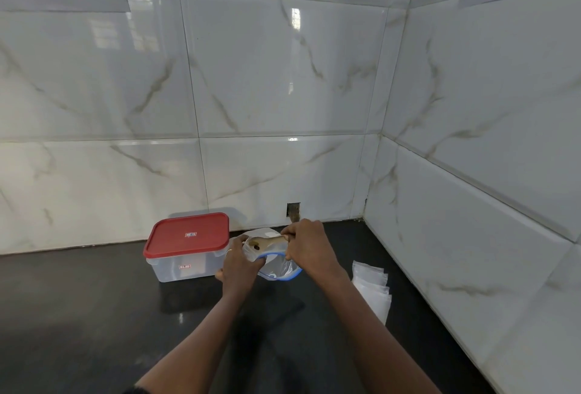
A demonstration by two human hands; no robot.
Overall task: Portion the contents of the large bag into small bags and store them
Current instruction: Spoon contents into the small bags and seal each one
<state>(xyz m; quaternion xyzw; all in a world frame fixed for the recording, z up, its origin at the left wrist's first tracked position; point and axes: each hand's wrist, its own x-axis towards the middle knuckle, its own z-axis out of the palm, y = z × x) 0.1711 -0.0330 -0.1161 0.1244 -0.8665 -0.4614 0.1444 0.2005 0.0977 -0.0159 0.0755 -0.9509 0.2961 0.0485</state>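
Observation:
A large clear bag with a blue zip rim stands open on the black counter near the back wall. Just above it my left hand pinches a small clear bag by its mouth. My right hand grips a wooden spoon by the handle, and the spoon's bowl points left into the small bag's mouth. A dark bit shows at the spoon's tip. What fills the large bag is hard to tell.
A clear plastic box with a red lid stands left of the bags, close to the wall. A stack of empty small clear bags lies on the counter at right, near the tiled side wall.

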